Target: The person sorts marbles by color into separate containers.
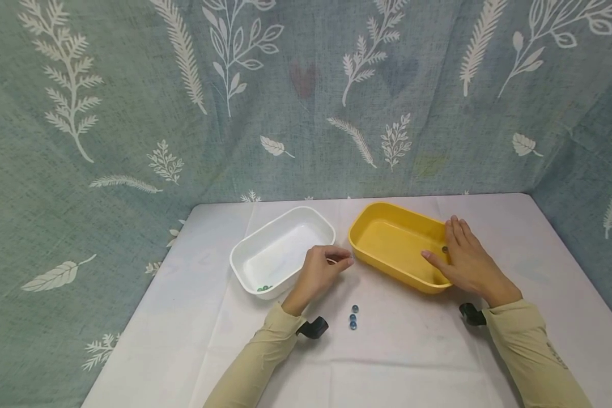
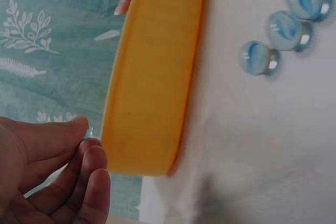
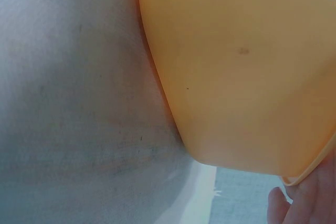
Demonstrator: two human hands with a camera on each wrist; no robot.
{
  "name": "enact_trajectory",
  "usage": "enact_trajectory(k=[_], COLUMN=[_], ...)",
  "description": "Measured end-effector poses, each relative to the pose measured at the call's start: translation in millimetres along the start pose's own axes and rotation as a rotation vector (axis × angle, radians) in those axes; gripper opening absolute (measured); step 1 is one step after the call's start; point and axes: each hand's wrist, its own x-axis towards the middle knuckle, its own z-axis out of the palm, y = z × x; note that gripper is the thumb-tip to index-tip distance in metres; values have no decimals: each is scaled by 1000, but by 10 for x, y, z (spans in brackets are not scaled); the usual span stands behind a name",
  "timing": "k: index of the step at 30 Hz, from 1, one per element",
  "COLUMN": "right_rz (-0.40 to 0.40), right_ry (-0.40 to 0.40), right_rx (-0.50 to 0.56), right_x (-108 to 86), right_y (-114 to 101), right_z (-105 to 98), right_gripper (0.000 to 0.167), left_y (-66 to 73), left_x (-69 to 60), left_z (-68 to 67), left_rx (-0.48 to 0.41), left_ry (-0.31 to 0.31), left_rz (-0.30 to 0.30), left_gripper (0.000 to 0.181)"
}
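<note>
My left hand [image 1: 320, 273] is between the two trays, thumb and fingertips pinching a small glass marble [image 2: 88, 132], mostly hidden by the fingers. It is beside the near left corner of the yellow tray [image 1: 387, 272]. My right hand [image 1: 466, 260] rests over that tray's right end, fingers straight along the rim and thumb reaching over the inside. A dark marble [image 1: 445, 249] lies in the yellow tray near those fingers. On the cloth below the trays sit three clear marbles with blue swirls [image 2: 284, 31], close together in a row.
To the left stands a white tray [image 1: 239, 258], tilted across the table, with several green marbles [image 1: 265, 288] in its near corner. White cloth [image 1: 403, 351] covers the table. A leaf-patterned green curtain [image 1: 296, 102] hangs behind and at both sides.
</note>
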Motion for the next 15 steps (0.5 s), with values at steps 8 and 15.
enact_trajectory(k=[8, 15], right_rz=[-9, -13], right_ry=[13, 18], right_rx=[-11, -26], right_x=[5, 5], right_y=[6, 3], right_z=[12, 1], right_gripper=[105, 105], left_y=[66, 124], left_x=[113, 182], left_z=[-42, -69], left_rx=[-43, -59], left_ry=[14, 12], left_rz=[-6, -10], left_gripper=[17, 18])
